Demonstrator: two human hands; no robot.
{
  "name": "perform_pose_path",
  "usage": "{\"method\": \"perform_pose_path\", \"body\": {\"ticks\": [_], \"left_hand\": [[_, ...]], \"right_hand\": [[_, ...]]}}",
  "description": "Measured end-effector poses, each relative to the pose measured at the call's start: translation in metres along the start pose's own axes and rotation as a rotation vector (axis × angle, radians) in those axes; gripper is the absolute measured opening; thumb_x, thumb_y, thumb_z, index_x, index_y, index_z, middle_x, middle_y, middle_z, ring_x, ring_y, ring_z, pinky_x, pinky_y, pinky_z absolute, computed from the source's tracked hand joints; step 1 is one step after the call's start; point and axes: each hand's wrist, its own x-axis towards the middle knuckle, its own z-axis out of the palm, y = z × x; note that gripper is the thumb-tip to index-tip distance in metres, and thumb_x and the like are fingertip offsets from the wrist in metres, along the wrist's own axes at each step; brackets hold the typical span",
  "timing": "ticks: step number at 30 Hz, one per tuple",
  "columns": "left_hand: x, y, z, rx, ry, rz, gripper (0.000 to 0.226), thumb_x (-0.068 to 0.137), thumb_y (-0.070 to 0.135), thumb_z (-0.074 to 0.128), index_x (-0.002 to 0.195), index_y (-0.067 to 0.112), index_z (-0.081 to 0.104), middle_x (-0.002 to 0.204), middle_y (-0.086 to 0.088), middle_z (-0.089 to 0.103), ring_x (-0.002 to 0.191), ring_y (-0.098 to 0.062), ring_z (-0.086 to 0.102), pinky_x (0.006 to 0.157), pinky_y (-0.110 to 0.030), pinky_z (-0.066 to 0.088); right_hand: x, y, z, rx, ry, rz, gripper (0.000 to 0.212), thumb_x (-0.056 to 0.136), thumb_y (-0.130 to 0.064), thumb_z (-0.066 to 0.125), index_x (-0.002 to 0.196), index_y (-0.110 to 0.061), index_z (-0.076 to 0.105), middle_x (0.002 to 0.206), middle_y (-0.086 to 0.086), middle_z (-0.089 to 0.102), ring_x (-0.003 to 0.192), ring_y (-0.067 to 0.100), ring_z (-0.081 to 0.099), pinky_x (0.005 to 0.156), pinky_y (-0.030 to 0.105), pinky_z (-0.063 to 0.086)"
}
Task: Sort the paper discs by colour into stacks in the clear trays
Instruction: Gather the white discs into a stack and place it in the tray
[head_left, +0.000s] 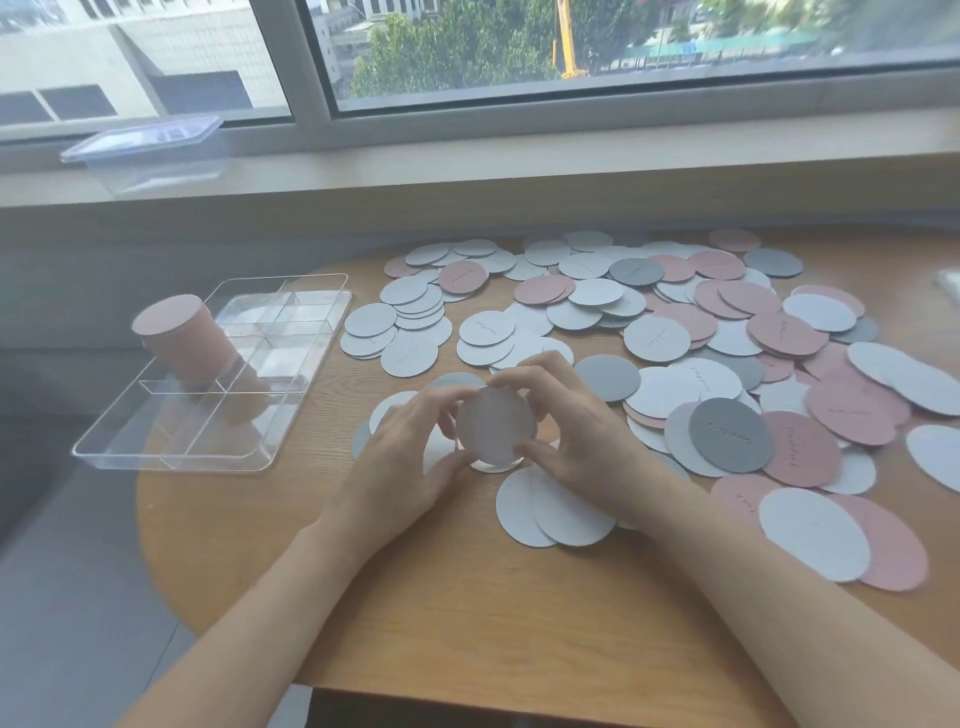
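Both hands, left hand (410, 441) and right hand (566, 436), curl their fingertips round the rim of a small stack of pale white paper discs (494, 426), squaring it near the round wooden table's (467, 623) front edge. I judge this the gathering step. Next, carry it to the clear divided plastic tray (218, 374) at the left edge, beside the tall pink disc stack (182, 338).

Both hands hold a small stack of pale discs (495, 427) above the wooden counter (467, 613), left hand (415, 457) and right hand (576, 441) gripping its edges. A tilted pink stack (192, 343) leans in the clear tray (218, 374); loose discs (675, 338) lie scattered right.
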Motion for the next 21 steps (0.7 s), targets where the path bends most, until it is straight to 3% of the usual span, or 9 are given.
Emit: {"method": "perform_pose_path", "body": {"ticks": [4,6,8,10,15,18,21], "left_hand": [[-0.0002,0.0043,-0.0042,-0.057,-0.002,-0.006,0.054,0.086,0.011,0.077,0.133,0.021,0.053,0.101,0.019,0.059,0.088,-0.005,0.058,0.087,-0.011,0.038],[-0.0003,0.0045,-0.0051,-0.054,-0.010,-0.010,0.054,0.086,0.011,0.077,0.134,0.020,0.053,0.101,0.018,0.059,0.089,-0.005,0.058,0.086,-0.012,0.038],[-0.0005,0.0030,-0.0041,-0.041,-0.033,-0.031,0.055,0.086,0.016,0.077,0.135,0.023,0.052,0.101,0.019,0.059,0.092,-0.005,0.058,0.089,-0.015,0.039],[-0.0007,0.0006,-0.0024,-0.020,-0.065,-0.048,0.054,0.086,0.026,0.075,0.135,0.026,0.052,0.103,0.024,0.056,0.097,-0.001,0.055,0.094,-0.022,0.039],[0.0019,-0.0034,-0.0001,0.052,-0.138,-0.033,0.054,0.085,0.046,0.066,0.134,0.027,0.053,0.107,0.021,0.055,0.103,0.002,0.049,0.101,-0.026,0.033],[0.0026,-0.0043,0.0006,0.066,-0.126,-0.004,0.056,0.085,0.048,0.067,0.135,0.027,0.053,0.111,0.022,0.053,0.105,0.001,0.049,0.104,-0.018,0.027],[0.0031,-0.0027,-0.0003,0.062,-0.100,0.015,0.058,0.084,0.041,0.075,0.135,0.027,0.052,0.119,0.019,0.052,0.110,0.003,0.047,0.103,-0.015,0.026]], "right_hand": [[-0.0015,-0.0003,0.0004,-0.049,-0.003,0.045,0.063,0.078,-0.003,0.072,0.134,-0.022,0.049,0.111,-0.005,0.050,0.096,0.013,0.053,0.086,0.032,0.047],[-0.0025,0.0019,0.0009,-0.154,-0.049,0.087,0.065,0.083,-0.025,0.074,0.141,-0.021,0.044,0.121,-0.004,0.055,0.109,0.015,0.050,0.097,0.036,0.041],[-0.0021,0.0037,0.0023,-0.319,-0.149,0.117,0.080,0.083,-0.053,0.070,0.148,-0.022,0.035,0.135,-0.005,0.052,0.123,0.016,0.043,0.109,0.035,0.029],[-0.0002,0.0037,0.0052,-0.408,-0.206,0.117,0.093,0.079,-0.064,0.067,0.152,-0.022,0.028,0.142,-0.006,0.048,0.130,0.017,0.037,0.111,0.033,0.020],[0.0042,0.0026,0.0091,-0.331,-0.185,0.132,0.089,0.075,-0.057,0.074,0.147,-0.027,0.032,0.140,-0.007,0.046,0.128,0.015,0.036,0.105,0.028,0.018],[0.0041,0.0024,0.0079,-0.202,-0.164,0.138,0.082,0.072,-0.046,0.081,0.141,-0.028,0.039,0.133,-0.006,0.046,0.124,0.015,0.041,0.107,0.034,0.030],[0.0030,0.0004,0.0069,-0.057,-0.168,0.131,0.079,0.072,-0.030,0.084,0.138,-0.032,0.041,0.130,-0.005,0.041,0.118,0.018,0.047,0.099,0.039,0.043]]}}
